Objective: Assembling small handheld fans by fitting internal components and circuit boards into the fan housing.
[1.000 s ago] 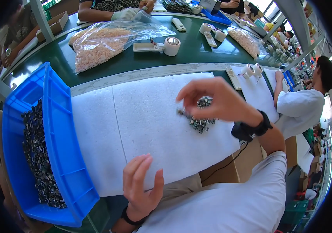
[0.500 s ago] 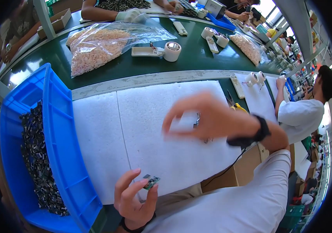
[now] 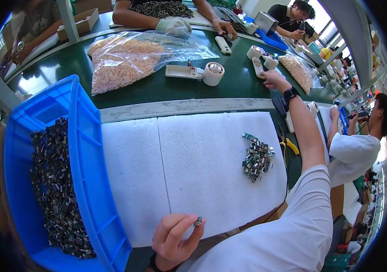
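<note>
Near the front edge of the white foam sheet, my left hand pinches a small green circuit board between thumb and fingers. My right arm stretches across to the green bench, where my right hand has its fingers closed at the near end of a slim white plastic housing. White round parts sit beside that housing. On the right of the foam lies a heap of small circuit boards.
A blue crate of dark small parts stands at left. Yellow-handled pliers lie right of the foam. Beyond are a clear bag of pale pieces and another white housing with a round part. Co-workers sit across and to the right.
My right hand has swung from over the foam, away to the far housing, uncovering the board heap. My left hand still holds its board, now turned more edge-on. The whole view has shifted slightly.
</note>
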